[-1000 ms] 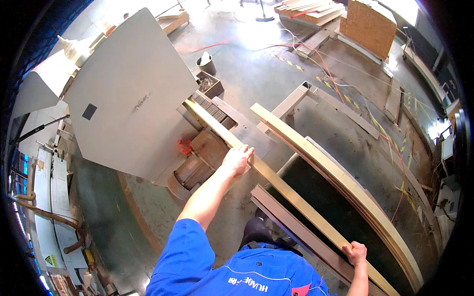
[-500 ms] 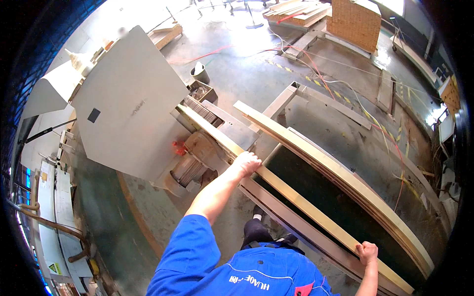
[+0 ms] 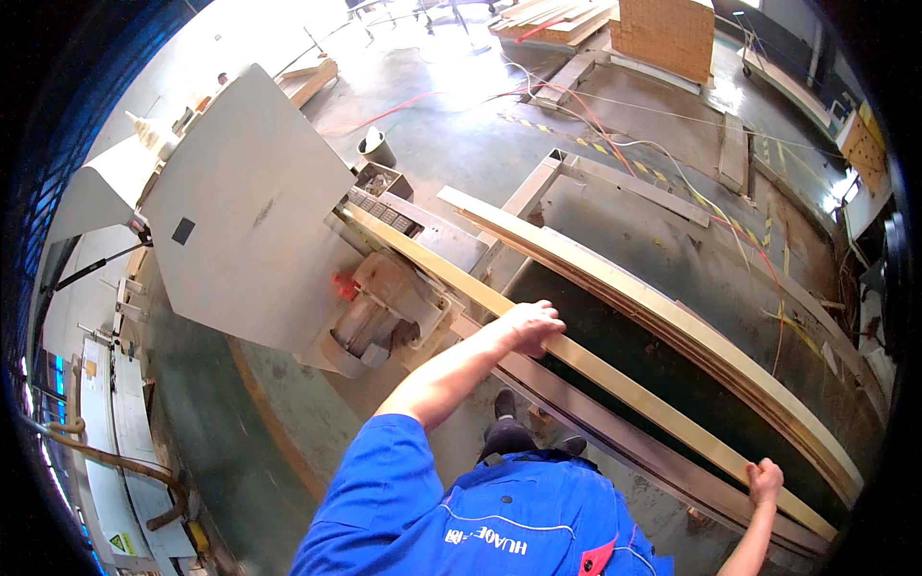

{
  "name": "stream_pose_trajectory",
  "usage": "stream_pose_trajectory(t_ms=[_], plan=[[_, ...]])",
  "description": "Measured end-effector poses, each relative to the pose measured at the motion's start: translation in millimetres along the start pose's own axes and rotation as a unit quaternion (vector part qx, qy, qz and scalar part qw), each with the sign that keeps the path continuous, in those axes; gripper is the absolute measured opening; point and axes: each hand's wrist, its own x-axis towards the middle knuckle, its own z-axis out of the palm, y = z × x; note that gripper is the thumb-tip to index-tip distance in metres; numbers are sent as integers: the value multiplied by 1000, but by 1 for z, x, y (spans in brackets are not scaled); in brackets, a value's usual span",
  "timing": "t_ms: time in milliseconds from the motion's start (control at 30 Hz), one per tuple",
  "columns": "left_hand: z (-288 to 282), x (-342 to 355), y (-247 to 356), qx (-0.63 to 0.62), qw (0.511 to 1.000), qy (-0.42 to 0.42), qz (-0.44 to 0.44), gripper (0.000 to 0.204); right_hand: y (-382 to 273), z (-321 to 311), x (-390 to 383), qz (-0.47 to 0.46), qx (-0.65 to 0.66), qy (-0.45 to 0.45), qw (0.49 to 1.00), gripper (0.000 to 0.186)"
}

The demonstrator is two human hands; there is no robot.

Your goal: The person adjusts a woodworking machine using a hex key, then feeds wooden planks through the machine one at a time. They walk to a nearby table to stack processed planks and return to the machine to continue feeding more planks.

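Observation:
A long pale wooden strip [image 3: 639, 389] runs slantwise from the grey machine at the left toward the lower right. My left hand [image 3: 533, 328] is closed over the middle of the strip, its fingers curled across the far edge. Further along, near the strip's right end, my right hand [image 3: 765, 482] grips it in a fist. The strip's far end reaches the machine under a large grey cover panel [image 3: 254, 221], where that end is partly hidden. Beyond the strip, a stack of similar long boards [image 3: 663, 317] lies roughly parallel to it.
A brownish metal rail [image 3: 615, 432] runs on the near side of the strip. Behind the machine stand a bucket [image 3: 377, 149] and a box of scraps [image 3: 384, 180]. Hoses cross the floor near a steel frame [image 3: 538, 187]. A large wooden block [image 3: 663, 40] stands farther back.
Both hands have moved to the right, away from the machine, still on the strip. My left hand's grip looks looser and more spread. The whole view has shifted slightly.

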Motion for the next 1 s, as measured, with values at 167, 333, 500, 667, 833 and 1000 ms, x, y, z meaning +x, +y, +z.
stream_pose_trajectory(t_ms=[167,333,500,667,833,1000], plan=[[-58,53,93,-120,991,11,65,37,69,-59,-61,145,-88,146,975,43],[-105,21,131,-200,976,51,68,41,52,-114,-104,336,-188,424,820,50],[-104,-3,162,-264,962,4,68,46,-96,-84,-157,400,674,466,412,71],[-93,-21,152,-299,949,-77,65,49,-296,-64,-100,152,866,258,401,62],[-97,-47,165,-263,962,-5,75,54,-299,-67,-103,110,834,292,454,55],[-82,-83,179,-17,936,281,213,34,-286,-72,-100,73,844,318,426,51]])
